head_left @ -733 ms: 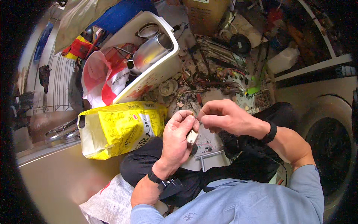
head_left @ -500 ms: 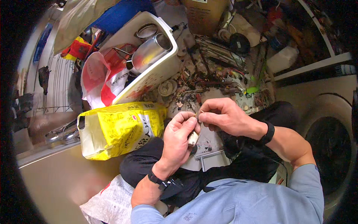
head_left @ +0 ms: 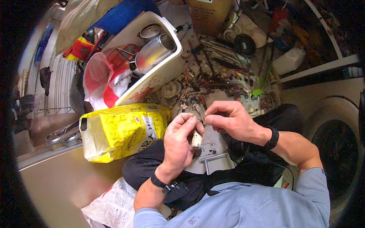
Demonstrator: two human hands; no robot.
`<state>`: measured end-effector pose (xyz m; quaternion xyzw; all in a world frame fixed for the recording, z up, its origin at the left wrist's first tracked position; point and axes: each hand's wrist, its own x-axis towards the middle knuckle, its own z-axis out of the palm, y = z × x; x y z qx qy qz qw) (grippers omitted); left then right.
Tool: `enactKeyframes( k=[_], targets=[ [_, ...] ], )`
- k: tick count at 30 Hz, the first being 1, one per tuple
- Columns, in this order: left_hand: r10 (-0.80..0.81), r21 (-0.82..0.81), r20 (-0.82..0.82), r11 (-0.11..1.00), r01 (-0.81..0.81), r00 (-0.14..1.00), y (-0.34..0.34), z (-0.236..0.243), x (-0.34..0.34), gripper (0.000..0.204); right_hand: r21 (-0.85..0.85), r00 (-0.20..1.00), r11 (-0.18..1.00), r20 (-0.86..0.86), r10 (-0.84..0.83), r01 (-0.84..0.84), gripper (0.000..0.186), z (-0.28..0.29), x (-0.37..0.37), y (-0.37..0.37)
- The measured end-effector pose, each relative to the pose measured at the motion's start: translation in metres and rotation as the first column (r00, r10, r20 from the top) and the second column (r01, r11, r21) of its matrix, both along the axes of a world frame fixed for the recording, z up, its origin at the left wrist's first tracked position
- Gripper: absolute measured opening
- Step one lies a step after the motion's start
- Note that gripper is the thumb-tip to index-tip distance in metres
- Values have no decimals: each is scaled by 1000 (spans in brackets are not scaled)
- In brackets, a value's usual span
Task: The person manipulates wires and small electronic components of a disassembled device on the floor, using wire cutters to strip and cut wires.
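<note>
My left hand [head_left: 179,133] is closed around a small off-white cylindrical piece [head_left: 196,139] with dark marks; its lower end sticks out below the fingers. The thumb and forefinger of that hand are pressed together at the top. Close by on the right, my right hand [head_left: 232,121] pinches with thumb and forefinger, the other fingers curled in. Something thin and pale seems to show at that pinch, too small to name. A narrow gap separates the fingertips of my two hands. Both hands are above my lap, over the littered floor.
A yellow bag [head_left: 125,133] lies open at the left. Behind it stands a white bin [head_left: 156,74] holding a metal cylinder [head_left: 156,54] and a red-and-white bag. Wires and scraps [head_left: 216,81] litter the floor ahead. A front-loading washing machine [head_left: 334,140] stands at the right.
My fingertips have drawn slightly apart, the left hand moving a little to the left. The off-white piece now hangs more upright and shows more of its side.
</note>
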<state>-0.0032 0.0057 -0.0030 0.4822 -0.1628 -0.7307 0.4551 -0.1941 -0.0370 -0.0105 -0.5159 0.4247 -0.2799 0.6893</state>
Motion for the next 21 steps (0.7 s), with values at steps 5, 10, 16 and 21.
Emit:
enactKeyframes(
  k=[5, 10, 16, 21],
  targets=[
    [20, 33, -61, 999, -18, 998, -1, -1, 1, 8, 80, 991, 996, 121, -51, 42, 15, -7, 1, -2],
    [-30, 25, -24, 999, 31, 999, -1, -3, 5, 8, 54, 996, 998, 85, -21, 16, 15, -6, 0, -4],
    [-50, 15, -23, 999, 50, 999, 4, -4, 0, 10, 108, 981, 994, 188, -42, 21, 19, -11, 2, 1],
    [-40, -7, -38, 999, 40, 998, 8, -9, 1, 11, 213, 984, 976, 165, -72, 35, 21, -2, 1, -1]
  ],
)
